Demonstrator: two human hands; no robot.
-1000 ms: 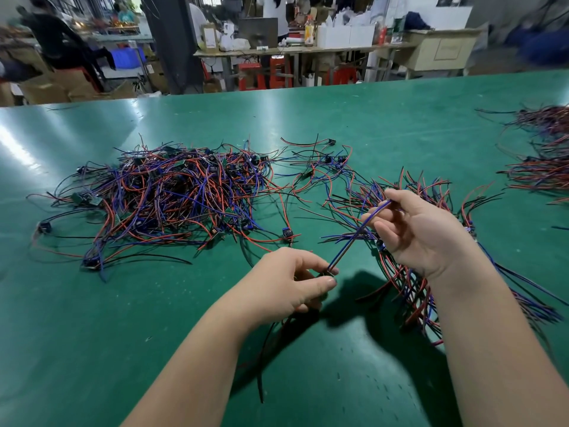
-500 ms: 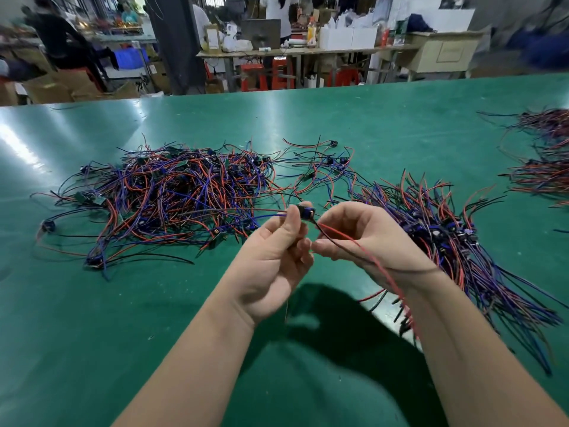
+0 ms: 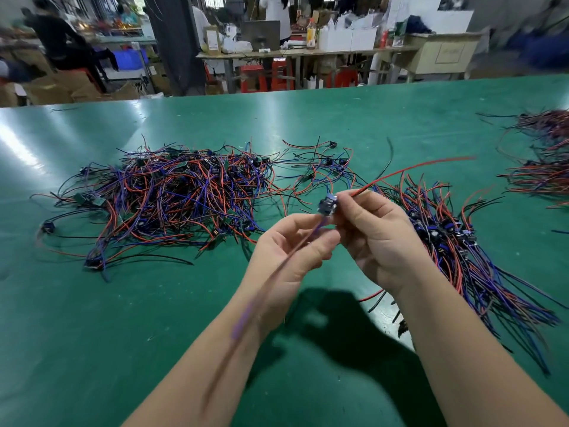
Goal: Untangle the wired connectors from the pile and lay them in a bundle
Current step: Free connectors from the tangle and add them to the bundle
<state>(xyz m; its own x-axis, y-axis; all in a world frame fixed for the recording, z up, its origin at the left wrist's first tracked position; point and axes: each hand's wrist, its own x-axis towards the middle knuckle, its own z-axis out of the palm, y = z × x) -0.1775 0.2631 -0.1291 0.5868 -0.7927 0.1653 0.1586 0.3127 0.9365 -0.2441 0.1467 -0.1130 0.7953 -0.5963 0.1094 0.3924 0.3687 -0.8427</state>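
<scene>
Right hand (image 3: 378, 241) pinches connector (image 3: 327, 205) in air between pile (image 3: 172, 198) and bundle (image 3: 455, 241); left hand (image 3: 292, 254) curls loosely round its purple leads (image 3: 318, 225); advice: stroke leads straight, then lay connector end-matched onto bundle

The place is a factory workshop for small electrical assembly. A long worktable covered in a green mat (image 3: 308, 118) carries a tangled heap of red, blue and black wired connectors (image 3: 172, 192), with more wire heaps (image 3: 542, 174) at its right edge. Behind it stand a wooden bench (image 3: 308, 52) crowded with white cartons (image 3: 348, 37) and a dark monitor (image 3: 261, 33), red plastic stools (image 3: 251, 78), and brown cardboard boxes (image 3: 52, 90) on the floor. A person in dark clothes (image 3: 58, 41) is at another bench.
</scene>
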